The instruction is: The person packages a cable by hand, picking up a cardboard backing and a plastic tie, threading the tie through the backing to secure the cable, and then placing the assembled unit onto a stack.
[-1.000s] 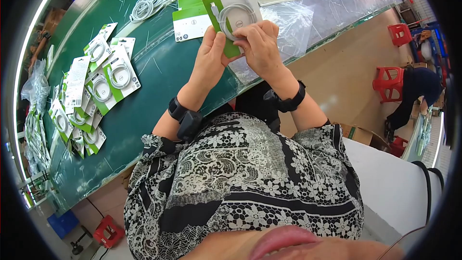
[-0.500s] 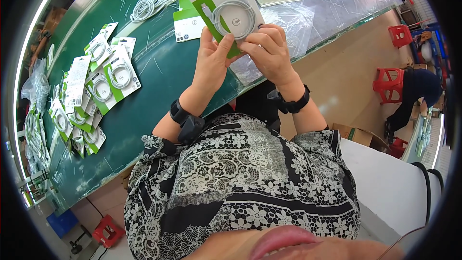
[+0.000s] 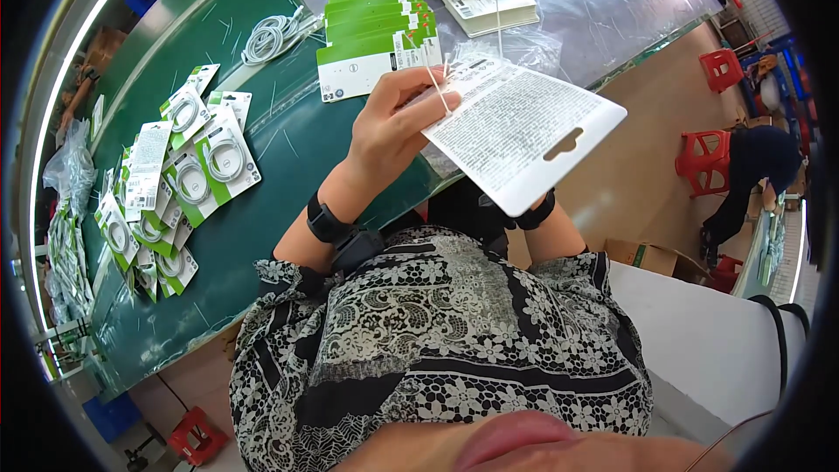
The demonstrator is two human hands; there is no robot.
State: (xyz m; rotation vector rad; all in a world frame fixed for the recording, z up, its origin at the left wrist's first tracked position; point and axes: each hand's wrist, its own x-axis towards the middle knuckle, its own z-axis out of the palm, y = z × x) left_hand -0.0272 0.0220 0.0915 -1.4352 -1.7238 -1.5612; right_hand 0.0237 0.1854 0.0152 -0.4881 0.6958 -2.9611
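A white packaging card (image 3: 516,127) is tilted in front of me, its printed back facing up and its hanger hole towards the lower right. Thin white ties stick out of that back; one tie (image 3: 437,83) stands up near the left edge. My left hand (image 3: 391,118) is closed at this edge, thumb and forefinger at the tie. The card covers my right hand; only the banded wrist and my right forearm (image 3: 557,232) show below it. The cable seen earlier on the card's front is out of sight now.
Carded cables (image 3: 192,179) lie piled on the green table (image 3: 288,175) at left. A loose coiled cable (image 3: 273,38) rests farther back. Green-and-white cards (image 3: 350,74) are fanned out ahead, beside stacked cards (image 3: 489,7). Red stools (image 3: 702,162) and a person stand at right.
The card has been turned from its cable side to its printed back and swung right and down. My left hand has moved to the ties, while my right hand has gone behind the card.
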